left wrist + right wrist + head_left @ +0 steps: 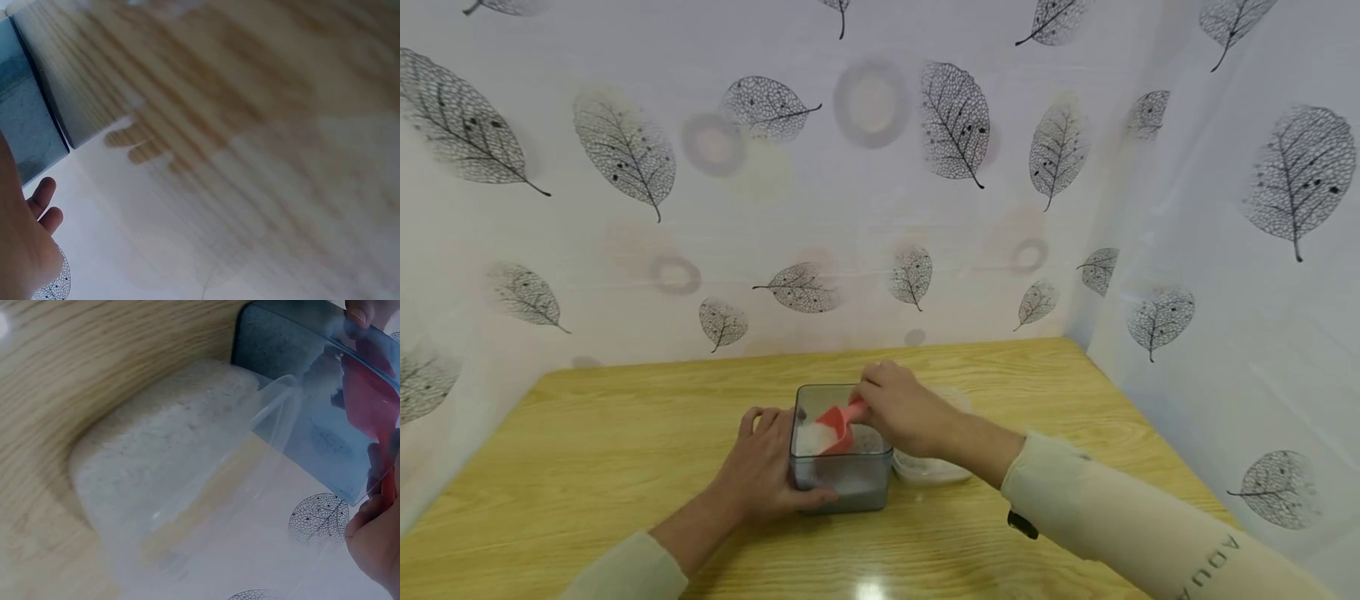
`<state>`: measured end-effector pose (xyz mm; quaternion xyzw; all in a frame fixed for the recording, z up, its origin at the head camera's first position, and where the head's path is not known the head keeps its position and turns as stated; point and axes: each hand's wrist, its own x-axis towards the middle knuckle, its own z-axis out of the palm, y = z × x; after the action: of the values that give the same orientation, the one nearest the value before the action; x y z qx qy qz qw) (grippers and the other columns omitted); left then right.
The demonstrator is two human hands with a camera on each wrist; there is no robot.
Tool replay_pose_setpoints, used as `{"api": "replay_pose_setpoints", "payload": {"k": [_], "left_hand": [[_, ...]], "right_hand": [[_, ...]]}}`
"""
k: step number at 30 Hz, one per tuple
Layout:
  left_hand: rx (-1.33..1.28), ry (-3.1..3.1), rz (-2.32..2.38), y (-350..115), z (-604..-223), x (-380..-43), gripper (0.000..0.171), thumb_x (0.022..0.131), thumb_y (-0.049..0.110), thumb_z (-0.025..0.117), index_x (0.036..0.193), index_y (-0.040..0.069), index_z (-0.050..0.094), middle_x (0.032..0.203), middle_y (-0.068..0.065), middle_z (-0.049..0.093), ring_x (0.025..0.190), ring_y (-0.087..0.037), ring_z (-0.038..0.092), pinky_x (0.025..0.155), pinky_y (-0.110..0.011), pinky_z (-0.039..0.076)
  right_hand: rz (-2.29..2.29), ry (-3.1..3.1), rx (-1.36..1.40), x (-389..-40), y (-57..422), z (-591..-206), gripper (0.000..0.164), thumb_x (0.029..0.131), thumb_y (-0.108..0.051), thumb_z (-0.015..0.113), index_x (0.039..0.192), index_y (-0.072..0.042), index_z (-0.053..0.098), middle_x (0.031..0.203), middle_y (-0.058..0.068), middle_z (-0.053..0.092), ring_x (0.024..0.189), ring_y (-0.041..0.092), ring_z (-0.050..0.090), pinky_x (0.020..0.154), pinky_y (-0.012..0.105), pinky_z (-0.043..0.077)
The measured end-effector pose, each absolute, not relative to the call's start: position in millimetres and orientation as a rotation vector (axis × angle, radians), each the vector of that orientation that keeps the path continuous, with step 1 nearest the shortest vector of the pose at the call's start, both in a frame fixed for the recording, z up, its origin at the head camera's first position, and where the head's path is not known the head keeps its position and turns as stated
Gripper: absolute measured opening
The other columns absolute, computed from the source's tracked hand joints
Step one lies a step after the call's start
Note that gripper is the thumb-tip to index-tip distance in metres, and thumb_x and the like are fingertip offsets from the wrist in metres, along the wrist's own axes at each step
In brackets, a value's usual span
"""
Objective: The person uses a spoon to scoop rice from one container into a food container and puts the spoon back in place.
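A smoky grey, see-through storage box (pixel 842 483) stands upright on the table. My left hand (pixel 760 467) holds its left side, with the thumb along the front wall and the fingers beside the left wall. Inside the box's mouth is a red scoop (pixel 837 429), tilted down to the left. My right hand (pixel 898 408) grips the scoop's handle from the right. White grains (pixel 812 439) show by the scoop's mouth. A clear plastic tub (pixel 928 472) stands right of the box, partly hidden under my right forearm; the right wrist view shows white, rice-like grains (pixel 162 437) in it.
The wood-grain table (pixel 625 433) extends around the box and tub. A leaf-patterned white sheet (pixel 865 208) rises behind the table and along its sides.
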<state>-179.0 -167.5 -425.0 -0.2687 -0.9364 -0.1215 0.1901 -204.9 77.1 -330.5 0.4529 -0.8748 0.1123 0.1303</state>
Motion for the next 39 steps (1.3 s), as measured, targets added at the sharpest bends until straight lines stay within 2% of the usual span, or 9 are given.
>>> {"api": "replay_pose_setpoints", "payload": {"k": [6,18,25,32,39], "left_hand": [[-0.753,-2.639,-0.328,-167,-426,-179,0.108,0.067,0.089,0.058,0.133,0.004,0.051,0.120,-0.009,0.061,0.108,-0.029,0.053,0.101,-0.050,0.030],[-0.762,-2.611,-0.322,-167,-425,-179,0.105,0.067,0.089,0.058,0.130,0.005,0.051,0.117,-0.007,0.060,0.107,-0.029,0.053,0.101,-0.049,0.030],[-0.753,-2.617,-0.328,-169,-425,-179,0.108,0.066,0.088,0.060,0.132,0.003,0.050,0.116,-0.009,0.060,0.107,-0.029,0.053,0.102,-0.049,0.029],[-0.753,-2.624,-0.333,-169,-426,-179,0.109,0.066,0.088,0.060,0.132,0.003,0.050,0.116,-0.008,0.060,0.108,-0.028,0.053,0.102,-0.048,0.029],[-0.754,-2.629,-0.316,-169,-427,-180,0.110,0.066,0.089,0.058,0.133,0.002,0.050,0.114,-0.009,0.060,0.108,-0.029,0.053,0.102,-0.048,0.028]], "right_hand": [[0.540,-2.540,1.202,-203,84,-340,0.020,0.099,-0.026,0.060,0.104,-0.007,0.068,0.100,0.003,0.058,0.095,0.018,0.052,0.085,0.034,0.046],[0.736,-2.521,1.060,-201,98,-348,0.019,0.098,-0.024,0.060,0.107,-0.008,0.064,0.107,0.004,0.055,0.103,0.021,0.048,0.088,0.038,0.044],[0.811,-2.491,1.020,-203,111,-345,0.020,0.100,-0.023,0.057,0.107,-0.006,0.065,0.106,0.005,0.057,0.102,0.021,0.050,0.086,0.038,0.044],[0.917,-2.442,0.945,-205,128,-340,0.016,0.100,-0.016,0.059,0.108,-0.005,0.067,0.105,0.005,0.058,0.100,0.019,0.055,0.085,0.038,0.049],[0.936,-2.445,0.833,-205,156,-341,0.013,0.100,-0.013,0.058,0.106,-0.005,0.067,0.102,0.005,0.058,0.097,0.018,0.055,0.084,0.042,0.052]]}}
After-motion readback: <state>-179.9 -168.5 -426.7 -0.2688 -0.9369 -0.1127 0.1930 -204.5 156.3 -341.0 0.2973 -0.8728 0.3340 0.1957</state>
